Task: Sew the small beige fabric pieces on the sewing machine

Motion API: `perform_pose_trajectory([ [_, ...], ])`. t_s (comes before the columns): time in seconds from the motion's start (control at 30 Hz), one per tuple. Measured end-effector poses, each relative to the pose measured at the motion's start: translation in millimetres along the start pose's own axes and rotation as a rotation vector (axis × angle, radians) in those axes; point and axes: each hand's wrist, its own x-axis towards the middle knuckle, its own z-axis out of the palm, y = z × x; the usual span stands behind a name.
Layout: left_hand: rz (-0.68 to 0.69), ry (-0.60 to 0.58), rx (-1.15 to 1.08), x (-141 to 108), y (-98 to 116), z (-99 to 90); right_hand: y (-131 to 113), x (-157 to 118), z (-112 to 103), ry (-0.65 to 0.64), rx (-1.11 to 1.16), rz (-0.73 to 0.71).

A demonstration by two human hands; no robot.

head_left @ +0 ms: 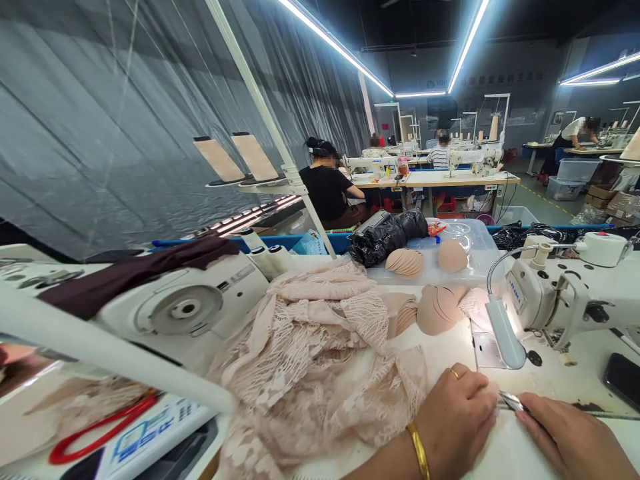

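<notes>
My left hand, with a gold ring and bangle, rests low on the white sewing table with its fingers curled together; whatever they pinch is hidden. Close by on the right, my right hand is closed around small metal thread snips, whose blades point at my left fingertips. Pale pink lace fabric lies heaped left of my left hand. Beyond the hands, beige bra cups lie in overlapping stacks. The sewing machine stands just past my right hand, its small lamp lit.
A phone lies at the right edge. More cups and a black plastic bundle sit on a clear plastic lid. A second machine, red-handled scissors and a white thread-stand pole occupy the left. Co-workers sit farther back.
</notes>
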Motion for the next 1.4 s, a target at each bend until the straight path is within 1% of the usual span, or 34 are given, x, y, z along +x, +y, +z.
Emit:
perform_pose_trajectory([
  [0.07, 0.007, 0.002, -0.002, 0, 0, 0.3, -1, 1, -1, -0.005, 0.012, 0.001],
  [0.17, 0.012, 0.012, -0.006, 1, 0, 0.6, -4, 2, -2, 0.04, 0.027, 0.038],
  [0.23, 0.008, 0.018, -0.007, 1, 0, 0.1, -5, 2, -2, 0.051, 0.035, 0.033],
  [0.3, 0.001, 0.022, -0.009, 1, 1, -1.0, -5, 1, -1, 0.028, 0.035, 0.025],
  [0.43, 0.004, 0.02, -0.007, 1, 3, -2.3, -2, -2, 2, -0.008, 0.03, 0.058],
  [0.53, 0.005, 0.026, -0.001, 1, 2, -1.2, -4, 1, 2, -0.037, 0.083, 0.04],
  [0.57, 0.005, 0.029, 0.001, 1, 2, -0.8, -6, 2, 1, -0.05, 0.115, 0.067],
  [0.63, 0.002, 0.024, 0.007, 1, 1, -0.1, -6, 3, -1, -0.073, 0.184, 0.174],
  [0.7, -0.014, 0.016, 0.021, 0, 1, 0.5, 0, 1, -2, -0.088, 0.227, 0.278],
  [0.73, -0.024, 0.017, 0.029, -1, 1, 1.0, 7, -2, -3, -0.094, 0.235, 0.297],
  [0.8, -0.043, 0.021, 0.032, -2, 1, 2.4, 24, -10, -6, -0.047, 0.19, 0.294],
  [0.87, -0.058, 0.03, 0.006, -3, 1, 4.5, 40, -17, -11, 0.081, 0.076, 0.269],
  [0.9, -0.062, 0.037, -0.01, -3, 0, 5.7, 43, -18, -15, 0.157, 0.038, 0.257],
  [0.93, -0.062, 0.049, -0.027, -3, -1, 6.7, 42, -18, -19, 0.218, 0.047, 0.254],
  [0.97, -0.059, 0.068, -0.046, -3, -1, 7.4, 36, -16, -23, 0.238, 0.124, 0.263],
  [1.0, -0.046, 0.096, -0.066, -3, -2, 7.5, 26, -11, -27, 0.221, 0.265, 0.29],
  [1.03, -0.02, 0.128, -0.091, -2, -2, 6.8, 12, -5, -30, 0.172, 0.459, 0.353],
  [1.1, 0.051, 0.176, -0.167, -2, -1, 2.7, -20, 12, -33, -0.002, 0.875, 0.527],
  [1.17, 0.115, 0.179, -0.239, -4, 4, -4.4, -51, 30, -33, -0.004, 1.219, 0.677],
  [1.2, 0.109, 0.168, -0.286, -8, 8, -8.4, -64, 38, -33, 0.025, 1.371, 0.731],
  [1.23, 0.048, 0.156, -0.382, -15, 14, -12.1, -74, 45, -33, 0.069, 1.5, 0.784],
  [1.3, -0.181, 0.149, -0.672, -33, 29, -16.8, -88, 54, -36, 0.146, 1.695, 0.888],
  [1.37, -0.412, 0.153, -0.956, -54, 49, -16.4, -98, 56, -42, 0.206, 1.804, 0.987],
  [1.4, -0.479, 0.161, -1.038, -64, 60, -14.5, -103, 55, -45, 0.23, 1.831, 1.028],
])
